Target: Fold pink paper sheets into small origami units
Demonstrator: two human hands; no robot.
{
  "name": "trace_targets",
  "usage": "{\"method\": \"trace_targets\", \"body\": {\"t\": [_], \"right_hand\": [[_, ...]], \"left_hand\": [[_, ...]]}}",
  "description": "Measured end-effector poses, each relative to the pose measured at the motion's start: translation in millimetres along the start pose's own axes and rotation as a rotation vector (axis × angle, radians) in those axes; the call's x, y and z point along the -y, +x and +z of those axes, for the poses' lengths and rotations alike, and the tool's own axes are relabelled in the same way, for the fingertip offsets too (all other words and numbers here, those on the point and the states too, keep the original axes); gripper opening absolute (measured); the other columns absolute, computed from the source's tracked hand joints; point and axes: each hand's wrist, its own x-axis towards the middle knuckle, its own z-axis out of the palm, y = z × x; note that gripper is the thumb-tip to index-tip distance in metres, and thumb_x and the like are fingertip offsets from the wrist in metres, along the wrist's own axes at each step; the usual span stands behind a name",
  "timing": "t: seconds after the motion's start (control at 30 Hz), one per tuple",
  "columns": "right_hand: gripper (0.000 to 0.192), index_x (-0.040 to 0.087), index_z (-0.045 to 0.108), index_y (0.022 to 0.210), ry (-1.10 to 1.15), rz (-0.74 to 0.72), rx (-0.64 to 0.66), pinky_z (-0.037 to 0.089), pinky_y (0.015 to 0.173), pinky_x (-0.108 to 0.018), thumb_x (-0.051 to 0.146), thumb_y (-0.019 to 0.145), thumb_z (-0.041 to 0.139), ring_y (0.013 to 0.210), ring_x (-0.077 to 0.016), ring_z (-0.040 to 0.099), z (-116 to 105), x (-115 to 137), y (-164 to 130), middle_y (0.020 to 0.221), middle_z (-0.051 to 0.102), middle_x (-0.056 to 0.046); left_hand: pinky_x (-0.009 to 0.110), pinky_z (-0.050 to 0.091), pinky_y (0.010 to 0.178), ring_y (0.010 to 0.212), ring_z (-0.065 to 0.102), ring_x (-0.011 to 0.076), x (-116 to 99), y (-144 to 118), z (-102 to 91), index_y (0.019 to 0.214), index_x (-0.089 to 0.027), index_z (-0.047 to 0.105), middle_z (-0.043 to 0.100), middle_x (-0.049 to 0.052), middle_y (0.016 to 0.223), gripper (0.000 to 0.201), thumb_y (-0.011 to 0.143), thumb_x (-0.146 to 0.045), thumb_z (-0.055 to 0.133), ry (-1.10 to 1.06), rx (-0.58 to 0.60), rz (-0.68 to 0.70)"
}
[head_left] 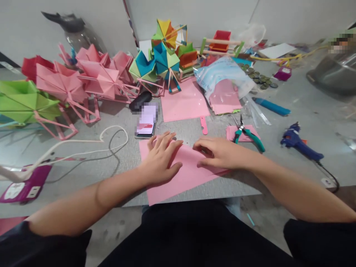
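Head view: we are working over a pink sheet (185, 176), which is lying on the grey tabletop (274, 128) directly in front of us, its nearest corner reaching about the front edge. Our left grip (159, 158) is resting on the sheet's left part, open and flat with the fingers spread, holding nothing. Our right grip (218, 152) is curling its fingers and thumb over the sheet's right side; the fingertips are partly hidden, so we cannot tell whether they are pinching the paper or only touching it. Just beyond the left grip, a phone (146, 122) is lying with its screen lit. Green-handled pliers (242, 128) are resting on a small pink stack (231, 132) near the right grip, while a blue glue gun (302, 142) is lying farther right. Farther back, pink paper wheels (66, 83) are standing towards the left.
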Motion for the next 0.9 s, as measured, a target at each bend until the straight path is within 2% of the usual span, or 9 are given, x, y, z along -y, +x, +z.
{"method": "trace_targets", "body": {"t": [0.1, 0.2, 0.33, 0.43, 0.53, 0.73, 0.9], "right_hand": [[0.035, 0.022, 0.063, 0.114, 0.038, 0.040, 0.058, 0.043, 0.079, -0.035, 0.043, 0.092, 0.079, 0.089, -0.0243, 0.063, 0, 0, 2, 0.105, 0.072, -0.007], [0.034, 0.024, 0.058, 0.105, 0.054, 0.047, 0.100, 0.039, 0.074, -0.034, 0.044, 0.089, 0.079, 0.085, -0.0229, 0.061, -2, 0, -1, 0.099, 0.070, -0.004], [0.038, 0.026, 0.051, 0.099, 0.021, 0.059, 0.141, 0.036, 0.069, -0.033, 0.051, 0.089, 0.077, 0.081, -0.0228, 0.059, -4, 2, -5, 0.095, 0.068, -0.003], [0.041, 0.026, 0.047, 0.098, -0.026, 0.042, 0.124, 0.036, 0.069, -0.034, 0.055, 0.090, 0.074, 0.081, -0.0237, 0.059, -3, 2, -6, 0.096, 0.068, -0.003], [0.042, 0.026, 0.045, 0.098, -0.079, 0.018, 0.096, 0.036, 0.070, -0.035, 0.056, 0.092, 0.072, 0.082, -0.0247, 0.060, -1, 1, -6, 0.099, 0.069, -0.005], [0.039, 0.025, 0.046, 0.099, -0.159, 0.008, 0.074, 0.035, 0.071, -0.035, 0.054, 0.093, 0.071, 0.086, -0.0265, 0.062, 3, 1, -5, 0.104, 0.070, -0.008], [0.041, 0.025, 0.047, 0.098, -0.130, 0.018, 0.076, 0.037, 0.073, -0.036, 0.054, 0.090, 0.074, 0.088, -0.0262, 0.060, -2, 4, -8, 0.106, 0.067, -0.007]], "left_hand": [[0.071, 0.011, 0.131, 0.163, 0.033, 0.0444, -2, 1, -2.3, 0.153, -0.022, 0.050, 0.052, 0.020, 0.164, 0.063, 0.096, -0.043, 0.065, -0.007, 0.028, 0.025], [0.070, 0.012, 0.130, 0.156, 0.043, 0.0437, -8, 3, -3.7, 0.149, -0.020, 0.054, 0.062, 0.018, 0.153, 0.058, 0.098, -0.045, 0.064, -0.018, 0.051, 0.068], [0.066, 0.018, 0.127, 0.142, 0.056, 0.0394, -16, 7, 0.8, 0.143, -0.019, 0.058, 0.066, 0.017, 0.145, 0.051, 0.100, -0.046, 0.062, -0.004, -0.003, 0.081], [0.065, 0.021, 0.125, 0.140, 0.058, 0.0388, -18, 13, 6.2, 0.142, -0.020, 0.058, 0.064, 0.018, 0.148, 0.050, 0.100, -0.047, 0.062, 0.037, -0.077, 0.059], [0.066, 0.022, 0.124, 0.145, 0.055, 0.0403, -19, 19, 8.0, 0.142, -0.020, 0.058, 0.060, 0.020, 0.154, 0.049, 0.099, -0.044, 0.061, 0.076, -0.098, 0.065], [0.070, 0.021, 0.126, 0.152, 0.049, 0.0434, -21, 24, 7.0, 0.148, -0.018, 0.055, 0.052, 0.025, 0.164, 0.055, 0.101, -0.045, 0.061, 0.104, -0.004, 0.153], [0.071, 0.022, 0.127, 0.160, 0.042, 0.0437, -16, 26, 8.1, 0.158, -0.018, 0.048, 0.053, 0.025, 0.165, 0.063, 0.104, -0.049, 0.059, 0.064, 0.080, 0.184]]}}
